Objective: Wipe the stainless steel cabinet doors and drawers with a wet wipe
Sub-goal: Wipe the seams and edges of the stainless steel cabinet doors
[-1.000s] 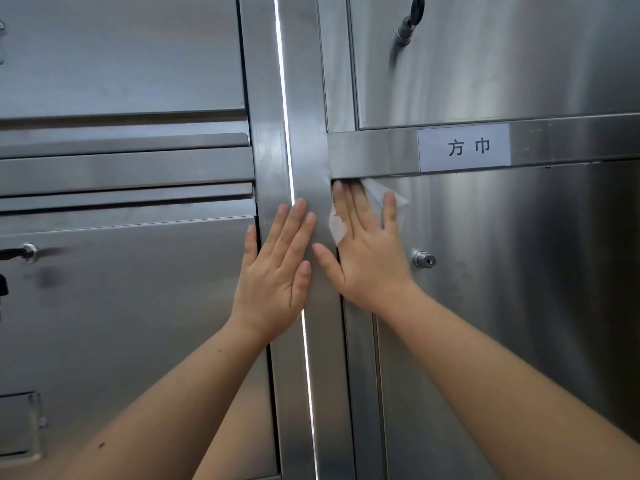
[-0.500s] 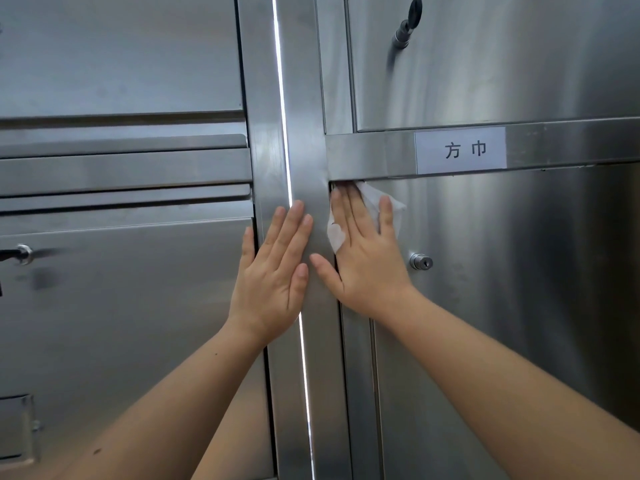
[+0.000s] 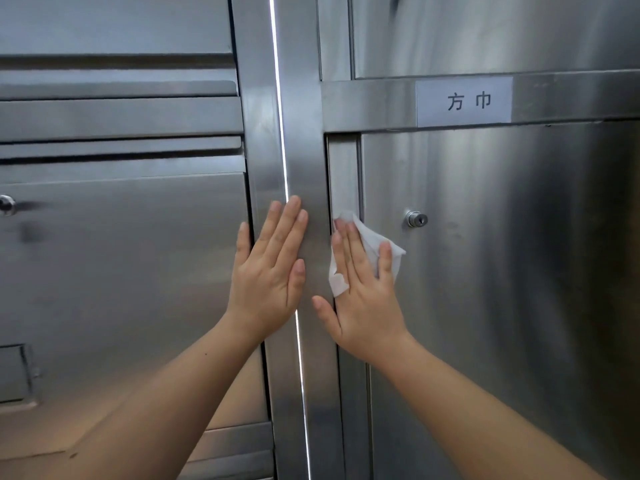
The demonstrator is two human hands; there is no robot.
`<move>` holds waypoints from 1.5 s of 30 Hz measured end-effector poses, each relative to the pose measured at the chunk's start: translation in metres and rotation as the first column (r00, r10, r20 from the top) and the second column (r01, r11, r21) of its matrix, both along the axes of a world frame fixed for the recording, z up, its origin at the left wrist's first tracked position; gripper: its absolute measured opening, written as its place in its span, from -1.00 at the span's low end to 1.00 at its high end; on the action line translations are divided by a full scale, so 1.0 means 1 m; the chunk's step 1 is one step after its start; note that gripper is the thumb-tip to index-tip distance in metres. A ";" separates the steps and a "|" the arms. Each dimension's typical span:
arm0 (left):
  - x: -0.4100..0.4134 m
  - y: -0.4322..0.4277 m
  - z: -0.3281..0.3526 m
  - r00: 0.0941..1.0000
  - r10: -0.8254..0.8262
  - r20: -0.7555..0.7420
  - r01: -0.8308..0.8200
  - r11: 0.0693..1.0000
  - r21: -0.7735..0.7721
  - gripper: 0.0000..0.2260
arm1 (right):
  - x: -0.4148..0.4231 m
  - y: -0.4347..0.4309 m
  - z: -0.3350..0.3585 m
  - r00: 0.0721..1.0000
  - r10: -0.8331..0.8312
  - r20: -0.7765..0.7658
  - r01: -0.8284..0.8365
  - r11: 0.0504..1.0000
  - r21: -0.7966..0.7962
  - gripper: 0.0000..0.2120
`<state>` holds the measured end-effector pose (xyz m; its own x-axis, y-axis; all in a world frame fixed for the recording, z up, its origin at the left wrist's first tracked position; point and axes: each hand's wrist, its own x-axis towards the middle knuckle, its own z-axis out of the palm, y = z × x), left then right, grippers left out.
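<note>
A commercial back-of-house storage area, most likely catering or hotel service; brushed stainless steel fills the whole view; a tall cabinet door on the right carries a keyed lock; drawer fronts stack on the left, with a second lock at the left edge; a printed label on the crossbar reads 方巾

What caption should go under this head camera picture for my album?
Right hand presses a white wipe on the steel cabinet door near its lock, left hand flat on the frame.
</note>
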<state>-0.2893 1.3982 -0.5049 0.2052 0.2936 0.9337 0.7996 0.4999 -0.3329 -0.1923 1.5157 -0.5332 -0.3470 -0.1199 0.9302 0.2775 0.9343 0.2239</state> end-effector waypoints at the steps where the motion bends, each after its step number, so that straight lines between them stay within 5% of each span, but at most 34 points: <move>1: 0.001 0.000 -0.006 1.000 0.005 -0.003 -0.005 1.000 -0.003 -0.56 | 0.000 0.000 -0.005 1.000 -0.002 -0.001 0.002 1.000 -0.002 -0.35; 20: 0.009 0.011 -0.149 0.977 -0.097 0.191 0.085 0.994 0.070 -0.57 | -0.012 0.007 -0.097 0.999 0.003 -0.049 -0.002 0.999 0.034 -0.33; 35: 0.025 0.011 -0.272 0.954 -0.060 0.293 0.037 0.996 0.084 -0.54 | 0.001 0.007 -0.266 0.996 -0.030 0.084 0.026 0.998 0.052 -0.37; 45: 0.035 0.009 -0.318 0.923 0.013 0.385 -0.058 0.993 0.105 -0.56 | -0.006 0.001 -0.228 0.994 0.112 -0.014 -0.113 0.989 -0.100 -0.36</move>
